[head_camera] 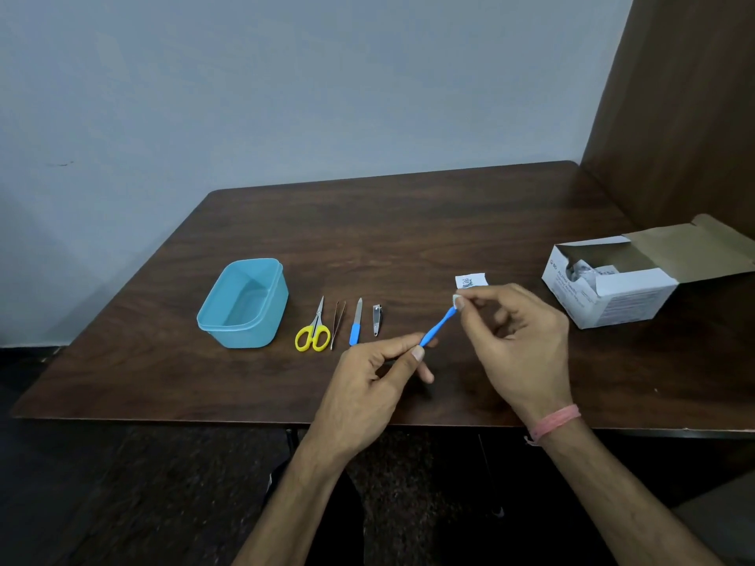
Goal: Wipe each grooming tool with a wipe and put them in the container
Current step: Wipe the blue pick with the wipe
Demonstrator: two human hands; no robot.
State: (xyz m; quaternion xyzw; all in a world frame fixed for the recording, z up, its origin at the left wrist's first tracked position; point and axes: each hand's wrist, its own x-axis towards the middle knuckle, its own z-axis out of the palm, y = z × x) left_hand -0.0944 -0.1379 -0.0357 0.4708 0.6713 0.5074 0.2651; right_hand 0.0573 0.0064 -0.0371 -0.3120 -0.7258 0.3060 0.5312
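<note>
Dark wooden worktop (408, 239): above it the left hand (367, 386) pinches a blue-handled tool (438, 326) while the right hand (519, 341) pinches a wipe (456, 300) on its tip. Left of the hands, scissors (313, 330), tweezers (337, 322), file (356, 322) and nail clipper (376, 319) await; the teal container (245, 302) looks empty, so the job seems barely begun.

Glossy plastic container (244, 303) on matt wood table (408, 239).

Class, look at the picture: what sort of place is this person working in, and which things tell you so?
Probably a plain indoor room with a makeshift work spot: a dark wooden table against a bare grey wall, set out with only grooming tools, a blue container and an opened cardboard box.
</note>
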